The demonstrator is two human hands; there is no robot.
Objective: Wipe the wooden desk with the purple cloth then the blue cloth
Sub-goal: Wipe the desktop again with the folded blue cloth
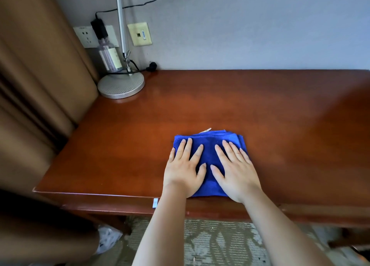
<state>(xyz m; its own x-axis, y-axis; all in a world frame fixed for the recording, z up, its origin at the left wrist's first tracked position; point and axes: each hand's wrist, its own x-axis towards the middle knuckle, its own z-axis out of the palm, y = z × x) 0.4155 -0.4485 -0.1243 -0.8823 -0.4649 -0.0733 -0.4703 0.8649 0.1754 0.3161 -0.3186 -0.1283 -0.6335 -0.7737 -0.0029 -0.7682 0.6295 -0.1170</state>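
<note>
Both hands flat on the blue cloth at the bench's near edge.
The bench (220, 97) is glossy red-brown wood; the folded cloth (210, 145), a white tag at its far edge, lies under the left hand (183, 170) and right hand (236, 170), fingers straight, gripping nothing. A lamp (121, 84) and bottle (109, 55), label unreadable, stand far left.

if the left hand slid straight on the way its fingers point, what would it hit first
Nothing close: past the blue cloth, the left hand has bare wooden desk ahead, probably up to the wall.
</note>
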